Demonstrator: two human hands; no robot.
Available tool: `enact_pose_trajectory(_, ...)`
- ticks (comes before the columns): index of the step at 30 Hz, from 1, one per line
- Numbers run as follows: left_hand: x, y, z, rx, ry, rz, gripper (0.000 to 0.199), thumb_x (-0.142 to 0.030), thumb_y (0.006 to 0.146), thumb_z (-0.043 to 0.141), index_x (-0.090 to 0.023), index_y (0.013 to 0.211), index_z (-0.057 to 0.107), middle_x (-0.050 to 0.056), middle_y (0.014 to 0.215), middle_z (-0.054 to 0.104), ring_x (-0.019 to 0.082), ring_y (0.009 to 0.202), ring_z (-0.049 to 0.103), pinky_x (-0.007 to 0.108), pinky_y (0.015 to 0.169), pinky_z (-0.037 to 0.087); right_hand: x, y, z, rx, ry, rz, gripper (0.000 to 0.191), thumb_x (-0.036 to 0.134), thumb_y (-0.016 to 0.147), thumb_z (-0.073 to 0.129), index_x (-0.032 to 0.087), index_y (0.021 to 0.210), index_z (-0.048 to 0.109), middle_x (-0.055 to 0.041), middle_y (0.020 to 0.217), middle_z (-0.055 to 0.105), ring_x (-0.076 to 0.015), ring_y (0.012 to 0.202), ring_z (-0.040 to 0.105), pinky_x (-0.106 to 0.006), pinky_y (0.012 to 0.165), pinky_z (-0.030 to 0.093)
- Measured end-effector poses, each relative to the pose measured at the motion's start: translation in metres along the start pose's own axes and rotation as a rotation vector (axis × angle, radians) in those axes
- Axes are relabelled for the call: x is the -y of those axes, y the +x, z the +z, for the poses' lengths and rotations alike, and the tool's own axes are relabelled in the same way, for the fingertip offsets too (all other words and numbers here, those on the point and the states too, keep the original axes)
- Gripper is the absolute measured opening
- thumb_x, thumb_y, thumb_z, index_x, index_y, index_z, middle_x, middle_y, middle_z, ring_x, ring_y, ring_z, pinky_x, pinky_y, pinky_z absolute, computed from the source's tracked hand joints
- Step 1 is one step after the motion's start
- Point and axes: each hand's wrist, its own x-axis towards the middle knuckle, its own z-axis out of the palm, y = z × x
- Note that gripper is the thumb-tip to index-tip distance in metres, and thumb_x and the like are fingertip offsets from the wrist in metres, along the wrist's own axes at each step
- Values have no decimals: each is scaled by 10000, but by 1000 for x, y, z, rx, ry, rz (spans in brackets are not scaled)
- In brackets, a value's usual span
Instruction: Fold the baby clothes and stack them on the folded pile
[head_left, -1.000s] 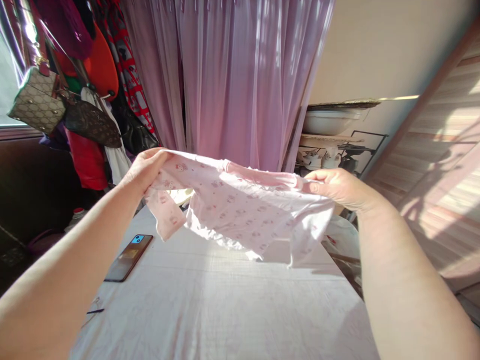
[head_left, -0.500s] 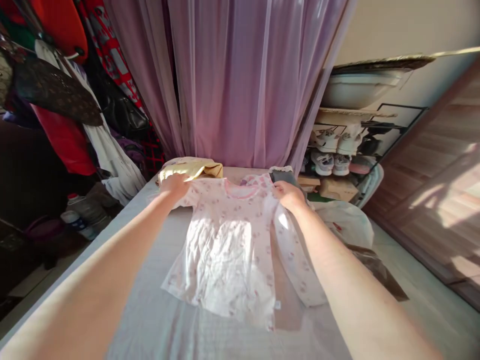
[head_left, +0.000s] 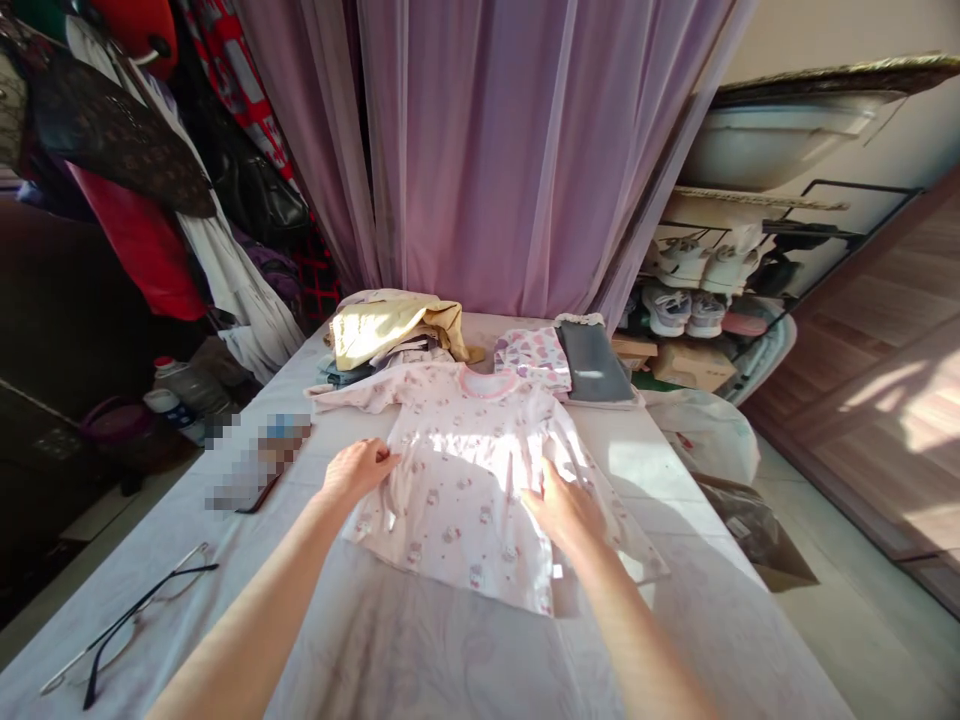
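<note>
A white long-sleeved child's shirt (head_left: 457, 500) with small prints and a pink collar lies spread on the bed, collar toward the curtain. At its left side edge is my left hand (head_left: 361, 470), thumb and fingers pinched together on the cloth. My right hand (head_left: 566, 505) rests at the right side of the shirt, near the right sleeve, with thumb and fingers apart on the fabric. The left sleeve stretches out sideways, and the right sleeve slants down toward the right.
Behind the shirt lie piled clothes with a yellow piece (head_left: 397, 325), a folded patterned cloth (head_left: 531, 358) and folded grey trousers (head_left: 596, 362). Eyeglasses (head_left: 131, 620) and a blurred-out phone-like object (head_left: 262, 465) lie left. A purple curtain (head_left: 480, 150) hangs behind.
Both hands have left the shirt's shoulders and moved down to its sides, nearer to me. The shirt lies flatter, its left sleeve extended. The view has shifted, showing the glasses.
</note>
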Motion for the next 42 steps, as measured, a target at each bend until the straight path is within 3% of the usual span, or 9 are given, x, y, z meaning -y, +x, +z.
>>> enact_pose_trajectory(7,-14,-17,9,-7,-51,-15,288,-493,846,494,-242,896,626,69,1008,721,252,965,664,300,740,456,10,-12,18,-109,104,-27,516,290,958,393,158,1457,393,-141,1255,668,-267,1116,647,-332,884,471)
enact_pose_trajectory(13,12,-27,6,-18,-67,-135,487,-628,868,432,-238,1126,571,94,1061,724,276,1009,669,320,759,475,-3,-25,22,-128,-4,23,496,304,959,419,160,1433,438,-154,1248,655,-265,1065,661,-350,868,483)
enact_pose_trajectory(16,18,-35,5,-97,55,-102,425,-488,887,477,-240,1223,556,109,1162,695,295,1060,652,366,816,494,-3,-26,19,-225,-49,-14,456,258,938,423,194,1381,507,-150,1236,650,-268,1073,646,-365,894,482)
enact_pose_trajectory(20,-10,-22,10,-315,118,195,415,-216,919,384,-224,1282,584,108,1329,618,252,1202,580,376,995,453,36,-4,19,-430,108,-302,466,253,956,350,161,1379,524,-145,1387,564,-259,1300,507,-389,1080,400)
enact_pose_trajectory(23,-42,9,20,-235,70,455,453,-224,956,335,-200,1344,567,77,1444,545,218,1359,457,350,1145,332,84,21,28,-315,133,-421,538,217,984,215,103,1476,401,-131,1517,435,-197,1407,391,-343,1148,339)
enact_pose_trajectory(27,-56,47,38,-158,78,416,515,-306,973,329,-169,1456,448,87,1552,405,255,1454,317,444,1185,264,116,45,45,-248,90,-440,492,281,977,335,183,1440,471,-88,1514,447,-267,1411,389,-479,1163,312)
enact_pose_trajectory(31,-42,61,48,-188,89,431,556,-374,985,285,-163,1484,408,92,1572,366,249,1472,275,447,1203,218,95,50,49,-254,42,-392,513,408,983,362,200,1438,474,-101,1543,400,-301,1437,331,-559,1173,233)
enact_pose_trajectory(35,-32,66,51,-207,83,444,582,-383,982,291,-105,1481,404,126,1568,363,256,1468,282,447,1209,211,53,45,46,-261,-34,-251,548,380,998,339,95,1453,444,-172,1553,363,-305,1449,298,-523,1175,213)
enact_pose_trajectory(42,-32,66,52,-212,86,432,606,-420,966,335,-117,1487,400,118,1578,346,264,1478,259,430,1213,203,10,34,44,-241,-108,-173,549,359,1001,307,134,1494,394,-138,1584,307,-282,1465,268,-529,1177,188)
